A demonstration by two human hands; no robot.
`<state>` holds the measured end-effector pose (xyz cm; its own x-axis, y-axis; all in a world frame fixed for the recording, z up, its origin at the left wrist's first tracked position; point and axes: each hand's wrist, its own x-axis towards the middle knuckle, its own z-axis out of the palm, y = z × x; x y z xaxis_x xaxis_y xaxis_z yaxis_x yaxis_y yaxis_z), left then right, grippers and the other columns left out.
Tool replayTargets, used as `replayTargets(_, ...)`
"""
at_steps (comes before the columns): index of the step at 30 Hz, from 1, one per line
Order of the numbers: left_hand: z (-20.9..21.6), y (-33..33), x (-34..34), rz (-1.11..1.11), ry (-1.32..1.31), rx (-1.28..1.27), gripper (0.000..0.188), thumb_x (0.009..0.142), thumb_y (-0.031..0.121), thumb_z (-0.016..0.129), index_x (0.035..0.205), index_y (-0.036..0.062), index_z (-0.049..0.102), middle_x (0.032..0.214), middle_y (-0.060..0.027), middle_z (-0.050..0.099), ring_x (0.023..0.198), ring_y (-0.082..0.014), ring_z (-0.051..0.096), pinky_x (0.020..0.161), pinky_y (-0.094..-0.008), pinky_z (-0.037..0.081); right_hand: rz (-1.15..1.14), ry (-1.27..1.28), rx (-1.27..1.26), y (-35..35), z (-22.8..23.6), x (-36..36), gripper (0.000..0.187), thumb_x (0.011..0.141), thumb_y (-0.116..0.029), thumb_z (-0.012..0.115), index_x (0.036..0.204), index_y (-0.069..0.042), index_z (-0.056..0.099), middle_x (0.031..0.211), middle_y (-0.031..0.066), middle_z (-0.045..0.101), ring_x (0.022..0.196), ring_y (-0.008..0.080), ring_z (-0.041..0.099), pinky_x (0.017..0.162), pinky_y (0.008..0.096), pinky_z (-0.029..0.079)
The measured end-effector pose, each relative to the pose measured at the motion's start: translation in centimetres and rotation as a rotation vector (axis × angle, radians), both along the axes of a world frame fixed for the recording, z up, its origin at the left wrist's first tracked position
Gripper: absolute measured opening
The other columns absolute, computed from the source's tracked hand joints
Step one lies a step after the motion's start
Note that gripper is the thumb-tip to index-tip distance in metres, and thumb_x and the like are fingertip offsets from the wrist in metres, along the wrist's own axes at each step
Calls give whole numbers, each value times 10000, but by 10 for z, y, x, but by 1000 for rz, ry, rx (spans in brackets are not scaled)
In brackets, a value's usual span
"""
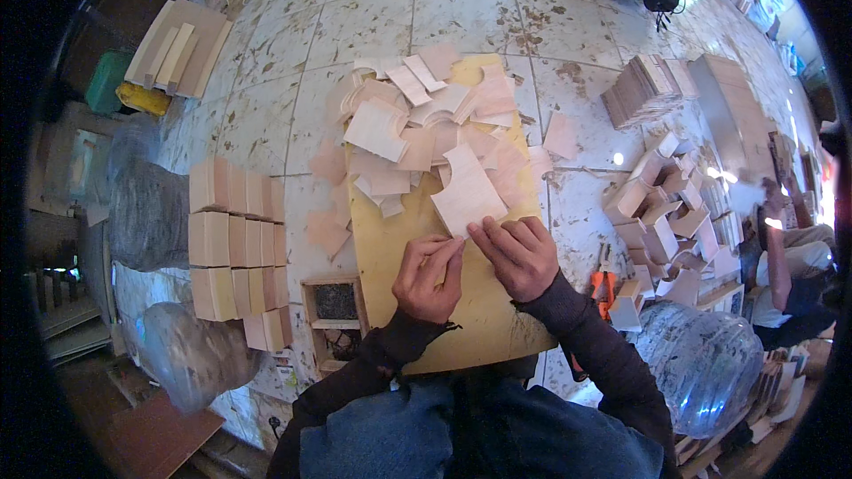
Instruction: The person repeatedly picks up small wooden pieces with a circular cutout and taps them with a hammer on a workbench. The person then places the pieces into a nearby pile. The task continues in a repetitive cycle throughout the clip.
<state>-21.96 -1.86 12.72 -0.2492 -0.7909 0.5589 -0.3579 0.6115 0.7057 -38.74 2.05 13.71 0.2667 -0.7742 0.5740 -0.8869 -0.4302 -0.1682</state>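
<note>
A thin pale wooden panel with a curved notch (470,193) lies tilted at the near side of a heap of similar notched panels (377,129). My right hand (522,259) is closed with its fingertips at the panel's near edge. My left hand (428,277) is pinched, its fingertips meeting at the panel's near corner. Anything small between those fingers is too tiny to make out. Both hands are above a yellow board (390,239) in front of me, which carries much of the heap.
Left of the board stand a divided wooden box (308,306) with small dark bits and stacked wooden blocks (211,239). To the right are orange-handled pliers (603,286), a pile of assembled wooden pieces (661,222) and a clear plastic container (697,364). Other people sit at the right and far side.
</note>
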Motion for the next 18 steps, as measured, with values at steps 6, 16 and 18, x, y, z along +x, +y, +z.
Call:
replayTargets(6, -16, 6, 51, 125, 27, 228, 148, 873, 65, 663, 1007, 4, 677, 864, -127, 674, 819, -258, 680, 740, -325, 538, 42, 5, 2, -3, 0, -5, 552, 638, -118, 607, 1177, -14, 663, 1084, 95, 636, 817, 213, 583, 687, 358, 456)
replayTargets(16, -134, 27, 229, 317, -1024, 545, 190, 807, 176, 680, 963, 69, 684, 820, -205, 671, 764, -401, 650, 686, -472, 522, 98, 46, -3, -11, 9, -20, 495, 672, -96, 620, 1156, -6, 672, 1039, 67, 614, 859, 189, 602, 652, 315, 486)
replayTargets(18, -147, 27, 232, 332, -1008, 556, 181, 764, 125, 698, 939, 77, 692, 842, -197, 673, 817, -382, 655, 740, -473, 526, 88, 34, 14, -10, 9, -20, 497, 675, -100, 618, 1161, -7, 669, 1036, 68, 616, 873, 188, 608, 644, 313, 489)
